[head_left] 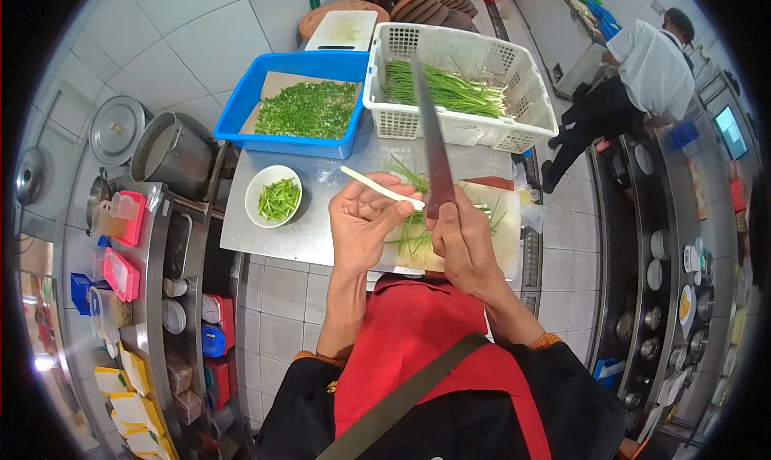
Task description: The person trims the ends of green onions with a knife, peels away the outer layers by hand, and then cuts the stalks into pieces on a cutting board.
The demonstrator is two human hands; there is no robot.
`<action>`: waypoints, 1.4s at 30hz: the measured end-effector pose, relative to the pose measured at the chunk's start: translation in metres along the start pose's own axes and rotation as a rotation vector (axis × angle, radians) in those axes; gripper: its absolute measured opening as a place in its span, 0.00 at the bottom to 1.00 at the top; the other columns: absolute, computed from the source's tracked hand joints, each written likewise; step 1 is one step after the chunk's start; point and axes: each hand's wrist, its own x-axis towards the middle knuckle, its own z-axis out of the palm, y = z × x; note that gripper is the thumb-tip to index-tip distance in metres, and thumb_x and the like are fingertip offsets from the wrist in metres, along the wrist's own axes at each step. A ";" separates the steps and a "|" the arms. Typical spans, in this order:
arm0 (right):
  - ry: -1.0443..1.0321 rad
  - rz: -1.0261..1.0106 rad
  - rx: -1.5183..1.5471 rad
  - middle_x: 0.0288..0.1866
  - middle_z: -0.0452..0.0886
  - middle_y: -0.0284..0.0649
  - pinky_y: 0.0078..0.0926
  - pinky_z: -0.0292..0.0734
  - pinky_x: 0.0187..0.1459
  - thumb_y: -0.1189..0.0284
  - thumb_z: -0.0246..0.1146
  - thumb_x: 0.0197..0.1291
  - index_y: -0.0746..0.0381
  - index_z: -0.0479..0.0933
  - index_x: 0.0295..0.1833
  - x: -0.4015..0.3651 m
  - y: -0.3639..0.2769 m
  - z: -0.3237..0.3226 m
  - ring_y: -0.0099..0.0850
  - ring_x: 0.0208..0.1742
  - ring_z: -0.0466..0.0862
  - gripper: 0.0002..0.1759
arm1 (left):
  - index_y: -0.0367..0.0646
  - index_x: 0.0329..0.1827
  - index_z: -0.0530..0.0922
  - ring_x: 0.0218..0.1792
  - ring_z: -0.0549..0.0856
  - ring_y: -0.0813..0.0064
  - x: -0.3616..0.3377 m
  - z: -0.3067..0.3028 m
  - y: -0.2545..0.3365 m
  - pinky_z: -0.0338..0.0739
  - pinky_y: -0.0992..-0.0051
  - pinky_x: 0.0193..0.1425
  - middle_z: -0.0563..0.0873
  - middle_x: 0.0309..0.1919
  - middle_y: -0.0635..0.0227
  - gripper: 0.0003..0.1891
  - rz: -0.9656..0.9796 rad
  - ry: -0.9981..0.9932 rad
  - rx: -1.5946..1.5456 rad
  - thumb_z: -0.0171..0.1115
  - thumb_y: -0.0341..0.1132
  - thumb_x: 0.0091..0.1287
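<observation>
My left hand (pixel 359 228) pinches a slender white scallion stalk (pixel 371 184) between thumb and fingers, with its lower end close to the knife. In my right hand (pixel 467 241) is a long kitchen knife (pixel 434 151), its dark blade pointing up and away from me. Both hands are over the near part of a pale cutting board (pixel 504 247), where loose green scallion pieces (pixel 414 239) lie. To the left, a white bowl (pixel 252 211) of cut green lengths sits on the steel table (pixel 241 233).
Behind the board stands a white basket (pixel 502 134) of whole scallions. A blue tub (pixel 281 143) beside it contains chopped greens. Shelves with a large pot (pixel 155 151) line the left. Another person (pixel 634 78) stands at the right counter.
</observation>
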 end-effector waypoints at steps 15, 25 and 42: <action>0.094 0.034 0.142 0.27 0.73 0.36 0.26 0.66 0.27 0.62 0.44 0.81 0.67 0.73 0.47 0.003 0.012 -0.009 0.24 0.22 0.71 0.19 | 0.35 0.58 0.78 0.49 0.89 0.69 0.008 0.012 -0.009 0.84 0.73 0.55 0.89 0.50 0.55 0.19 -0.045 -0.055 -0.028 0.69 0.19 0.64; 0.080 0.021 0.043 0.28 0.76 0.45 0.35 0.70 0.34 0.63 0.46 0.80 0.69 0.72 0.46 0.007 0.012 -0.013 0.39 0.29 0.77 0.19 | 0.33 0.53 0.82 0.42 0.86 0.80 0.008 0.017 -0.002 0.81 0.81 0.46 0.89 0.48 0.58 0.12 -0.045 -0.091 0.064 0.68 0.24 0.68; 0.013 0.021 -0.024 0.32 0.77 0.53 0.40 0.71 0.37 0.65 0.48 0.78 0.72 0.72 0.49 0.008 0.008 -0.014 0.50 0.32 0.78 0.18 | 0.33 0.50 0.81 0.42 0.87 0.79 0.010 0.011 -0.003 0.82 0.81 0.46 0.88 0.41 0.62 0.12 -0.077 -0.038 0.082 0.71 0.24 0.66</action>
